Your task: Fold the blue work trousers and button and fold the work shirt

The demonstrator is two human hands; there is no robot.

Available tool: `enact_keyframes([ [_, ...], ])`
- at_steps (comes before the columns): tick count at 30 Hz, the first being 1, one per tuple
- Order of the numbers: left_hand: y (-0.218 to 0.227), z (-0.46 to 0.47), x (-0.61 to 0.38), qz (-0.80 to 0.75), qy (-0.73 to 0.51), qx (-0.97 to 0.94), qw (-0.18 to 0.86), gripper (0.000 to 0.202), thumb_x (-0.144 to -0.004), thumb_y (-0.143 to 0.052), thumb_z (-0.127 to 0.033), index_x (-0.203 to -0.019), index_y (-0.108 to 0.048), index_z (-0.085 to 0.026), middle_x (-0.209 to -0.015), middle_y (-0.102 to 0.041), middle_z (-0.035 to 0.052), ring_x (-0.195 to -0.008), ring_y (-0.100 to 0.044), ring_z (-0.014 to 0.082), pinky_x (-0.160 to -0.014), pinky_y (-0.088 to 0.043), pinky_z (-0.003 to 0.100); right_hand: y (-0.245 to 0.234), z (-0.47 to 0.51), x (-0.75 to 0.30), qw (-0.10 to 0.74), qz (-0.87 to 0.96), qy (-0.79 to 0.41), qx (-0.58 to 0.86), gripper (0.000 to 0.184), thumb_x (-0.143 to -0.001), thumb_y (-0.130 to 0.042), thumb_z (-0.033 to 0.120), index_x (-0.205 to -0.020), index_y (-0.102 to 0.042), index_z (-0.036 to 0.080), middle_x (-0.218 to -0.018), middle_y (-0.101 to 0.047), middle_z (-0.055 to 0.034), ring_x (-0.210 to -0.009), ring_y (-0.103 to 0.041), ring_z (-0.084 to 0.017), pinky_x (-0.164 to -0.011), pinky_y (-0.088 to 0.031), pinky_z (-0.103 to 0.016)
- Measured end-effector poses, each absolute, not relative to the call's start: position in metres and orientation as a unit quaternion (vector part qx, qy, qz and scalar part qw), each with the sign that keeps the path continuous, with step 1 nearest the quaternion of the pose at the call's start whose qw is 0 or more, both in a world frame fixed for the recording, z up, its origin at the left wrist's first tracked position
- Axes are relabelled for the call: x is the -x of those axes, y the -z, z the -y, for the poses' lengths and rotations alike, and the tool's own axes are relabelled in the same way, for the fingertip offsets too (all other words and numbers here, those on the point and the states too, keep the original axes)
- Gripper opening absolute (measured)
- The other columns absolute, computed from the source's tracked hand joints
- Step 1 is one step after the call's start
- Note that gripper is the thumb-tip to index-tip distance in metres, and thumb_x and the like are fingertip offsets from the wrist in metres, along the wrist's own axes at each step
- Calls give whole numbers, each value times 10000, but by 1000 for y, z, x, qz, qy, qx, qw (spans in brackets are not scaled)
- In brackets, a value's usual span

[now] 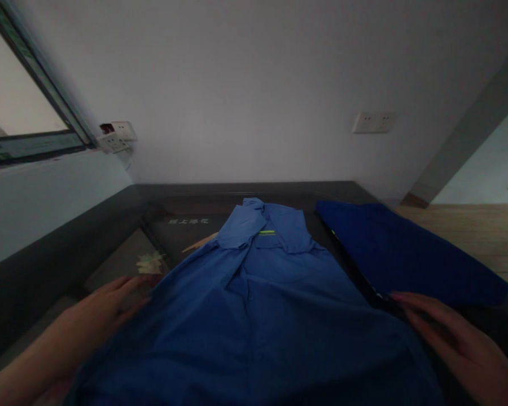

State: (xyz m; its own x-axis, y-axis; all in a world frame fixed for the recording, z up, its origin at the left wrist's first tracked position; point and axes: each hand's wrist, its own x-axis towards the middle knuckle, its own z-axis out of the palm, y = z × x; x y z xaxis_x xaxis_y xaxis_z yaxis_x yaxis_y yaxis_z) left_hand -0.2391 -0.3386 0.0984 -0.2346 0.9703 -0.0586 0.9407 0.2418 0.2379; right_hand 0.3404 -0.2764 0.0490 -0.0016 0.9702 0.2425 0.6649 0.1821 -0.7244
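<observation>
Characters (188, 221) 上, 花 beside blue shirt (254, 316)

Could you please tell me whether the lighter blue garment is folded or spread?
Mostly spread: the lighter blue garment lies broad between the left hand and right hand, though its far end looks folded over.

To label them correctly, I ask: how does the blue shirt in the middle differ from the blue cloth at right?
The shirt is paler blue; the cloth is deeper. The shirt shows creases; the cloth looks smoother. The shirt reaches the picture's bottom edge; the cloth does not. Both lie on the dark table.
</observation>
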Motion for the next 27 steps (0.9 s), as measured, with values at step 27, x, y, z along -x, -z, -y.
enact_keyframes([
  [27, 3, 205, 173, -714, -88, -693, -55, 471, -960, -338, -363, -1418, -403, -277, -1483, -386, 64, -1383, -308, 282, -1117, -267, 497, -45, 101, -223, 168, 797, -120, 567, 515, -765, -475, 29, -1192, -639, 265, -1210, -640, -44, -1123, -576, -267, -965, -415, -380],
])
